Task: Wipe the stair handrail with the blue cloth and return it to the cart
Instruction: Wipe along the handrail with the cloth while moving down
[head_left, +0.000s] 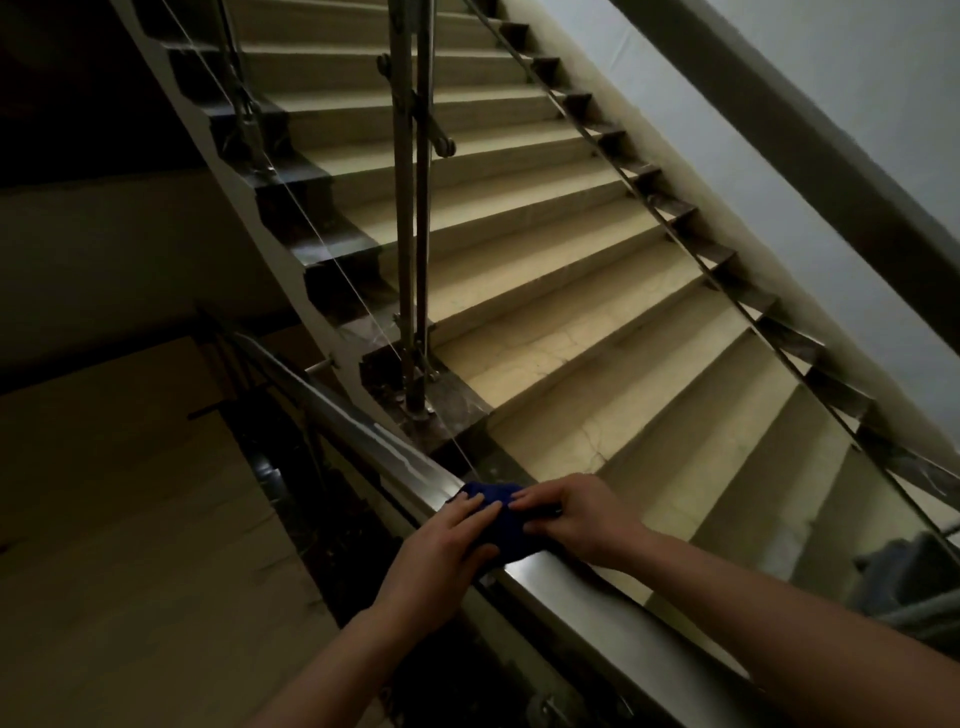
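Observation:
A shiny metal handrail (363, 421) runs diagonally from the middle left down to the bottom right. The blue cloth (511, 530) lies bunched on top of the rail near the frame's centre bottom. My left hand (441, 556) presses on the cloth from the left side with its fingers spread over it. From the right, my right hand (571, 519) grips the cloth, fingertips meeting those of the left. Most of the cloth is hidden under both hands.
Beige steps (519, 260) rise ahead, with a twin metal baluster post (413, 234) and thin cable rails. A lower landing floor (130, 519) lies to the left beyond the rail. A grey-blue object, possibly the cart (914, 582), shows at the right edge.

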